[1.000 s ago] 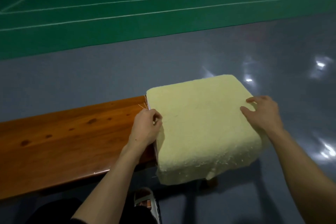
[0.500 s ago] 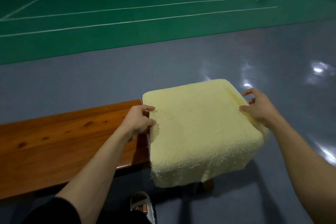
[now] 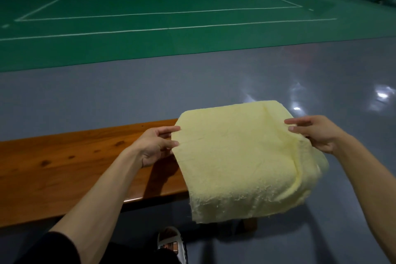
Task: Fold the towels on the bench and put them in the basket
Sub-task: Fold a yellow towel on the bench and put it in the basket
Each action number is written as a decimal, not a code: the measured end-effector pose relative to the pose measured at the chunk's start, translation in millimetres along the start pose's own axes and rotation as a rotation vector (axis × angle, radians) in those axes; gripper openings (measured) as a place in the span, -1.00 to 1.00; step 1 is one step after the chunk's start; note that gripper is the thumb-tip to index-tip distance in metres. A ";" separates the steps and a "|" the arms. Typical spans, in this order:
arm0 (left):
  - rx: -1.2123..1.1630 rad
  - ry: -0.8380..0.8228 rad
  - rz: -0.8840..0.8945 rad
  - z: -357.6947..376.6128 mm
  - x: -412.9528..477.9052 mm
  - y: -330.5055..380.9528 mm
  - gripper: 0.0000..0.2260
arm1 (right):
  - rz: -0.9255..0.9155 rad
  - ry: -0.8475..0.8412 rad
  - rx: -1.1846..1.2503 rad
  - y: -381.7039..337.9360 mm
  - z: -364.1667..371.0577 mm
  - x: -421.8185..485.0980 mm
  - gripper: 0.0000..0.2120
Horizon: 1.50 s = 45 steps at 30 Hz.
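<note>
Draped over the right end of the bench [image 3: 64,163], the yellow towel [image 3: 235,156] lies between left hand [image 3: 153,146] and right hand [image 3: 317,133], each pinching an opposite side edge, apparently lifting; no basket visible

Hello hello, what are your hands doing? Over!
Left hand and right hand pinching yellow towel's side edges. Towel draped over bench end. Basket not in view. Nothing blocking.

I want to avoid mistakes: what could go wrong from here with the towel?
1. The towel lies over the end of the bench, its near edge hanging down; it might slide to the floor.
2. The left hand and right hand pinch only its edges, so a fold may come out uneven.
</note>
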<state>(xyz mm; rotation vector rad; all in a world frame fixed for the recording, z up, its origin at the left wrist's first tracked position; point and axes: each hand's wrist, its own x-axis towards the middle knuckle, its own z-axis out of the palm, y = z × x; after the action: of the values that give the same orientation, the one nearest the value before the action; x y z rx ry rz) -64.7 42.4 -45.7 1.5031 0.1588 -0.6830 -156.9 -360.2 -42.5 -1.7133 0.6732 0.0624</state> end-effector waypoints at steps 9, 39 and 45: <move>0.030 0.074 0.001 -126.0 -42.7 -0.6 -0.58 | -0.155 -0.047 -0.056 -33.6 117.2 -45.4 -0.74; 0.923 0.335 0.086 -303.5 -90.8 -31.5 -0.73 | -0.314 -0.074 -0.326 -24.8 302.3 -69.4 -0.72; 0.742 0.500 0.281 -298.7 -114.6 -7.5 -0.80 | -0.432 0.023 -0.313 -43.5 292.8 -77.1 -0.71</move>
<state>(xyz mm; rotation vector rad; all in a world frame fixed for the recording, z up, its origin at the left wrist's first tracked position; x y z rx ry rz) -68.1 361.7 -23.6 2.3418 0.0680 -0.1111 -109.2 -58.1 -51.9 -2.1316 0.3068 -0.1622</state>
